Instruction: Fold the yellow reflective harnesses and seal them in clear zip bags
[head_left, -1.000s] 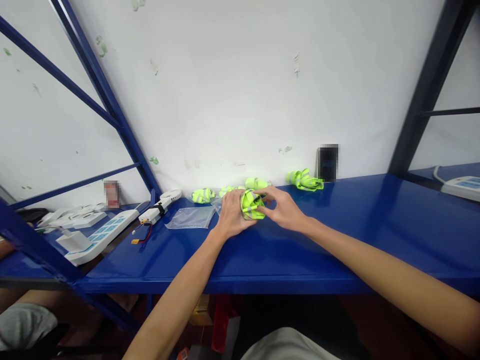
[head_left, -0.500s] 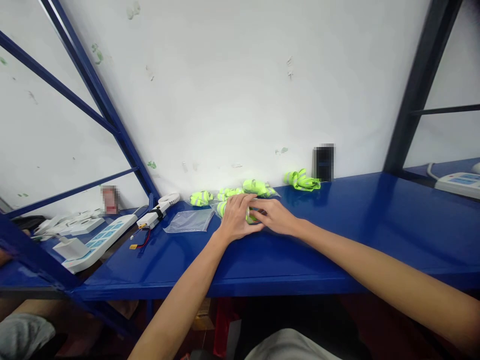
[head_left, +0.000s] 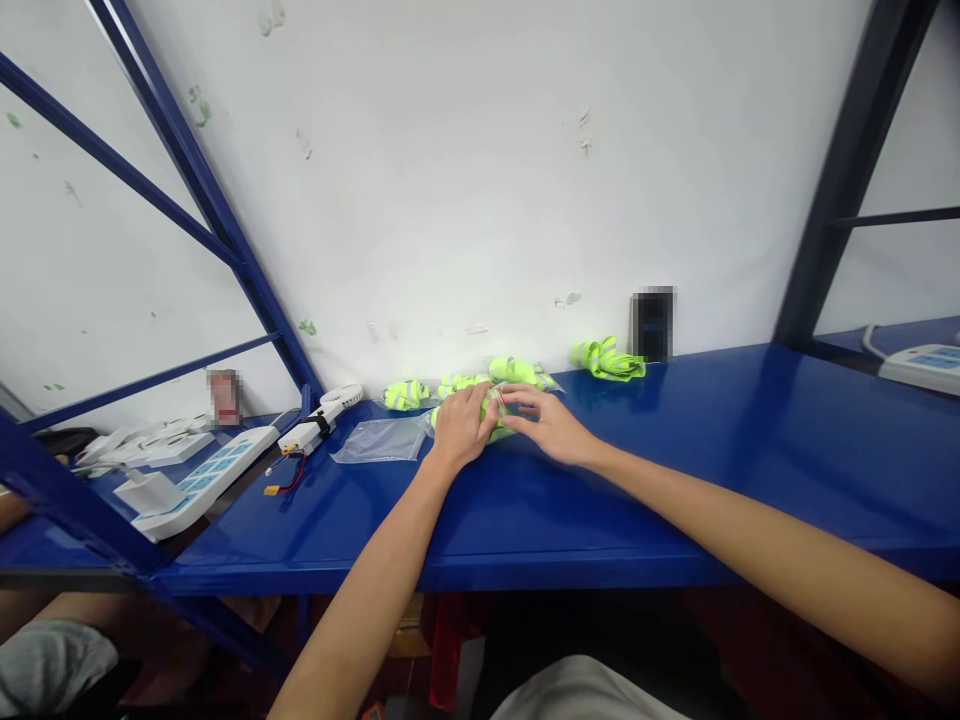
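My left hand (head_left: 461, 430) lies over a clear plastic bag (head_left: 501, 400) and presses it to the table, fingers closed round it. Inside the bag is a rolled neon-yellow reflective vest (head_left: 491, 425) with silver stripes, partly hidden by that hand. My right hand (head_left: 551, 425) is at the bag's right end, thumb and fingers curved about its edge, where a thin red line shows. Behind my hands lie more bundles of the same kind: a left one (head_left: 406, 395), a middle one (head_left: 459, 384) and a right one (head_left: 519, 372), at least some in clear bags.
A flat clear bag (head_left: 381, 440) lies left of my hands. A loose yellow bundle (head_left: 607, 360) sits near a blurred black object (head_left: 652, 325) by the wall. At left are a white fan (head_left: 341, 398), a wired battery (head_left: 289, 470) and a power strip (head_left: 210, 480).
My right hand's fingers have spread a little and shifted right, uncovering more of the bag's end. My left hand stays on the bag. The view has shifted slightly.
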